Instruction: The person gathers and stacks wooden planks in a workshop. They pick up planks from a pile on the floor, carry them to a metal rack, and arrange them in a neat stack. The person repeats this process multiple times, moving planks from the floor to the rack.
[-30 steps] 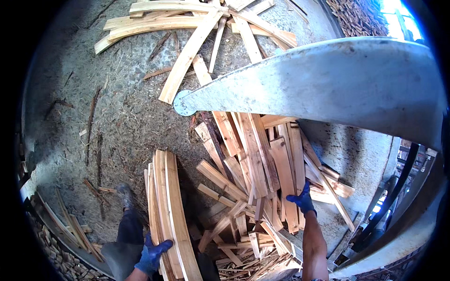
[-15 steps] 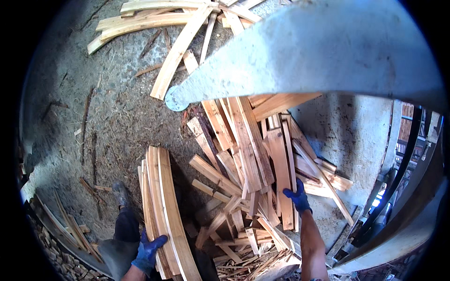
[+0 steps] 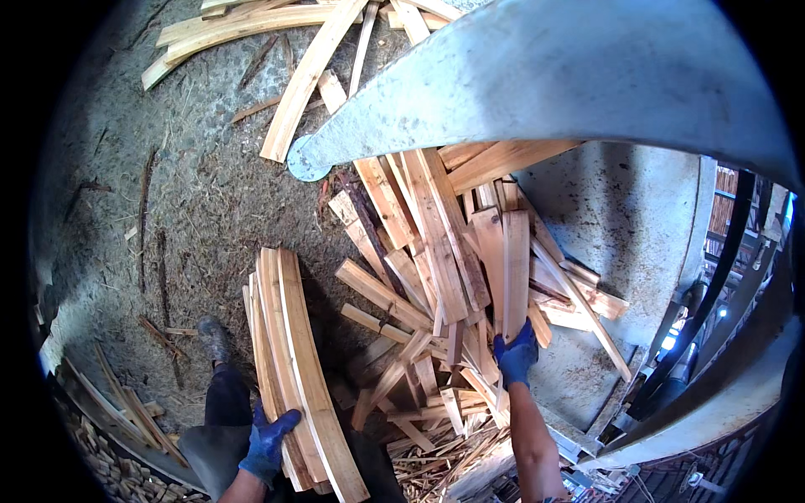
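Note:
A bundle of long wooden boards (image 3: 298, 369) lies along my left side, and my left hand (image 3: 272, 438) in a blue glove grips it around its left edge near the lower end. At the right of a loose heap of boards, my right hand (image 3: 516, 350), also gloved in blue, closes on the lower end of a pale board (image 3: 515, 272). That board stands lengthwise against a neighbouring board (image 3: 488, 243). Beside them, longer boards (image 3: 432, 243) lean in the heap. The fingertips of my right hand are partly hidden.
A big grey metal arm (image 3: 537, 92) with a rounded end hangs across the upper right. Beyond it, more long boards (image 3: 310, 80) lie on the debris-strewn floor (image 3: 210, 210). Wood scraps (image 3: 444, 469) are heaped low in the middle. Metal machinery (image 3: 671, 352) stands at the right.
My right hand has moved slightly left and grips a pale board, whose broad face has turned into view. My left hand keeps hold of its bundle. The whole view has shifted a little.

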Tool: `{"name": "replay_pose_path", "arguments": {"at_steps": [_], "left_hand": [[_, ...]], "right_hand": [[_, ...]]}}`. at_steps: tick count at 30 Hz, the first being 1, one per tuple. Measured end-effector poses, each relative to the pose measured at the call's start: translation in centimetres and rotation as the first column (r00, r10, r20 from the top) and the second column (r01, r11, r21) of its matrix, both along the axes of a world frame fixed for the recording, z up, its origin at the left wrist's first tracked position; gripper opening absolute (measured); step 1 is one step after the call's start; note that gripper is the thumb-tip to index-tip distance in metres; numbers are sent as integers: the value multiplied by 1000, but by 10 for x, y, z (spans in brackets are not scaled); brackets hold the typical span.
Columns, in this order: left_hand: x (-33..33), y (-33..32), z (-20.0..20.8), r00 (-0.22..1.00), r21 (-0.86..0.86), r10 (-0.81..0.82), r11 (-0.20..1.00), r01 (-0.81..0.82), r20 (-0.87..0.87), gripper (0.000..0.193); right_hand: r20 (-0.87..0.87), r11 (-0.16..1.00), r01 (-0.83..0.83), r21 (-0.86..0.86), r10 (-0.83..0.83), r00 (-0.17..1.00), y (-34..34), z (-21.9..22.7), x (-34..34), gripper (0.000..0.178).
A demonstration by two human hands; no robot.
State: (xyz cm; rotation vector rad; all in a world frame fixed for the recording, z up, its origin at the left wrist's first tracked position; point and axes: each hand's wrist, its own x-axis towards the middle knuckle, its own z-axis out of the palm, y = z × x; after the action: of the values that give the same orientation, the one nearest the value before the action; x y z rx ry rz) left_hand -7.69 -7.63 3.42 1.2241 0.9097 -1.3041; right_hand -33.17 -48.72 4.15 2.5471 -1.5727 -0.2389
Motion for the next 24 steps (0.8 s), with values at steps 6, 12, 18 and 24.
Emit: {"name": "replay_pose_path", "arguments": {"at_steps": [6, 12, 18, 24], "left_hand": [[4, 2, -1, 999, -14, -35, 999, 34, -31, 66], [6, 6, -5, 1000, -34, 7, 999, -7, -3, 63], [5, 10, -2, 999, -71, -11, 997, 7, -52, 66], [-25, 25, -28, 989, -14, 5, 1000, -3, 150, 67]], "right_hand": [[63, 983, 123, -138, -115, 991, -3, -28, 8, 80], [-60, 951, 265, 161, -258, 964, -10, 29, 33, 76], [46, 539, 176, 824, -373, 927, 108, 153, 72, 85], [-337, -240, 241, 940, -555, 761, 217, 74, 159, 85]]}}
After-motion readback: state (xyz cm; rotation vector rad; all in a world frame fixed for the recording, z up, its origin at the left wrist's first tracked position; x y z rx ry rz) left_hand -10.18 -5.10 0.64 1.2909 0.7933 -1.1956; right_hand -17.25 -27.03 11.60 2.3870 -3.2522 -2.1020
